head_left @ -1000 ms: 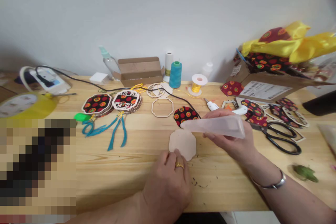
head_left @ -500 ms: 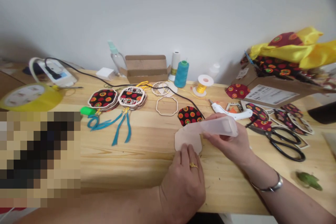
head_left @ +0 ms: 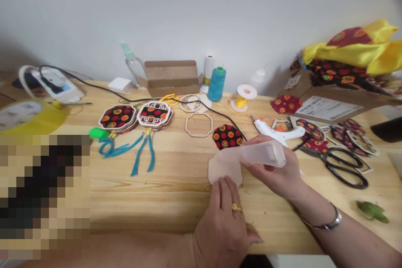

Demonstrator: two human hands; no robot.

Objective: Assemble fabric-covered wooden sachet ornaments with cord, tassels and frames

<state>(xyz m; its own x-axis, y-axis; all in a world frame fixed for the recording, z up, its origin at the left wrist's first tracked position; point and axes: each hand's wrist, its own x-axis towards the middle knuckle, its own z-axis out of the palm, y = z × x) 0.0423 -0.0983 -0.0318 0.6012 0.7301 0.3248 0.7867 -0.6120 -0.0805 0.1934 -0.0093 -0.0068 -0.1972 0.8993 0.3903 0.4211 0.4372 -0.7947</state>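
My left hand (head_left: 223,222) rests with its fingertips laid flat on a thin wooden plate (head_left: 218,171), holding it against the table; a gold ring is on one finger. Its thumb sticks out to the right. Wrapped round a translucent white squeeze bottle (head_left: 264,153) is my right hand (head_left: 279,176), closed. The bottle is tilted nearly level, its narrow end over the plate's upper left part; whether the tip touches cannot be made out. Just behind the plate lies a patterned fabric piece (head_left: 228,136), black with red and orange flowers. An empty wooden frame (head_left: 199,125) is further back.
Stacked fabric-covered ornaments (head_left: 154,115) with teal tassels lie left. A black cord (head_left: 103,88) crosses to the white glue gun (head_left: 279,133). Right are black-handled scissors (head_left: 347,169) and a fabric-filled carton (head_left: 329,106). Teal thread (head_left: 216,84) and a yellow spool (head_left: 241,101) stand behind.
My left hand has slid slightly down and right on the plate, and its thumb now shows. The bottle's narrow end stays over the plate's upper part. The view has shifted a little.
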